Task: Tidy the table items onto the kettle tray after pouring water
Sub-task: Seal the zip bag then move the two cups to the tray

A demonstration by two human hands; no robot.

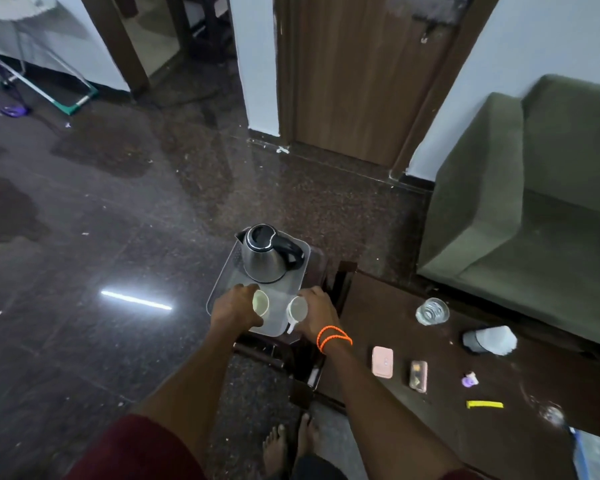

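The left hand [236,308] is curled around a pale cup [260,303] standing upright on the near end of the clear tray [222,282]. Behind stands the steel kettle [265,258], spout pointing left. The right hand [317,311] grips a white cup [297,309], handle pointing toward the person.

A dark wooden desk [388,306] carries a water glass [432,311] near its far edge, a tipped grey cup [489,339] beside it, then a pink case [382,362], a phone [418,376], a small purple item [470,380] and a yellow strip [485,405] toward the near edge.

A grey tray [222,289] sits on a lower stand off the desk's left edge.
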